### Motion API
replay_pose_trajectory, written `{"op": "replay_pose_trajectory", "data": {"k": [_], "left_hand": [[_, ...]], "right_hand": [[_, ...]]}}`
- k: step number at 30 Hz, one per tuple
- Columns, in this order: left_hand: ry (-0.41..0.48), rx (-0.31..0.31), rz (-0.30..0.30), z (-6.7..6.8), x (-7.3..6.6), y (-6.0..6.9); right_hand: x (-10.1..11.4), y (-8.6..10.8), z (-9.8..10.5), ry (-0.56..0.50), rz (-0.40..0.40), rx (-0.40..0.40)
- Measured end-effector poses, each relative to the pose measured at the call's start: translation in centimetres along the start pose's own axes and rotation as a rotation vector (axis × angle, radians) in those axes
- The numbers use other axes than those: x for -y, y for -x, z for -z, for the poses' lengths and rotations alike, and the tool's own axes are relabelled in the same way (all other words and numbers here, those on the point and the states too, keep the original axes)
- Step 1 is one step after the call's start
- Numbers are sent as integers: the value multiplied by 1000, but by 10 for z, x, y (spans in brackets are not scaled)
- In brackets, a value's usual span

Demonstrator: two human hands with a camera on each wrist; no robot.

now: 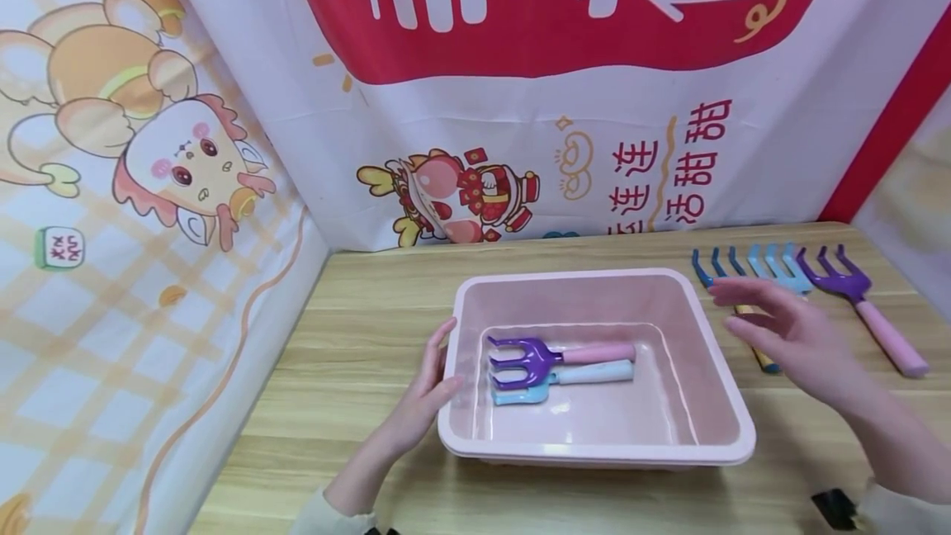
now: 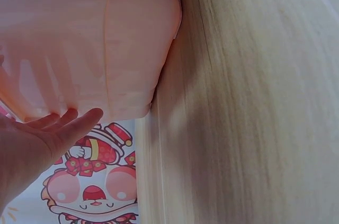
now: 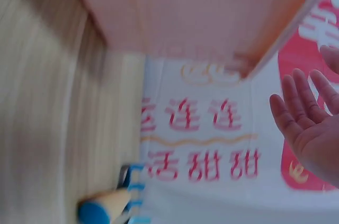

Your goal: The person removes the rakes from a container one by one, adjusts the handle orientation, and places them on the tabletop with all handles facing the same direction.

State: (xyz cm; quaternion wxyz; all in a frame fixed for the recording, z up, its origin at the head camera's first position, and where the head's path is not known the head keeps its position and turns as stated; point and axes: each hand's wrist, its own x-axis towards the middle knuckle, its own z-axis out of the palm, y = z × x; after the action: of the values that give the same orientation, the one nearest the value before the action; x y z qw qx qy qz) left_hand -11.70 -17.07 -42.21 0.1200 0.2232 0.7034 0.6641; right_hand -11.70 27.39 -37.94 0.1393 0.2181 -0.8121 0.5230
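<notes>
A pale pink plastic basin (image 1: 594, 454) stands on the table. My left hand (image 1: 423, 399) touches its left side, with straight fingers along the outer wall and the thumb by the rim. Inside lies a purple hand rake (image 1: 533, 362) with a pink handle, partly over a light blue hand rake (image 1: 598, 371). My right hand (image 1: 795, 337) hovers right of the basin, fingers spread and holding nothing. Behind it lies a dark blue hand rake (image 1: 767, 362) with a yellowish handle, partly hidden. Beside that are another light blue hand rake (image 1: 776, 264) and another purple hand rake (image 1: 843, 283).
The wooden table (image 1: 357, 312) reaches back to a printed white and red cloth (image 1: 475, 130). Another printed cloth (image 1: 223, 312) hangs along the left side. The three rakes outside the basin lie near the table's back right corner.
</notes>
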Motion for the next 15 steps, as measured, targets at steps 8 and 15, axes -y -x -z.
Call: {"op": "replay_pose_trajectory", "data": {"k": [8, 15], "left_hand": [[6, 0, -11, 0, 1, -1], [-24, -9, -19, 0, 2, 0]], "right_hand": [[23, -21, -22, 183, 5, 204], [39, -42, -37, 238, 41, 420]]}}
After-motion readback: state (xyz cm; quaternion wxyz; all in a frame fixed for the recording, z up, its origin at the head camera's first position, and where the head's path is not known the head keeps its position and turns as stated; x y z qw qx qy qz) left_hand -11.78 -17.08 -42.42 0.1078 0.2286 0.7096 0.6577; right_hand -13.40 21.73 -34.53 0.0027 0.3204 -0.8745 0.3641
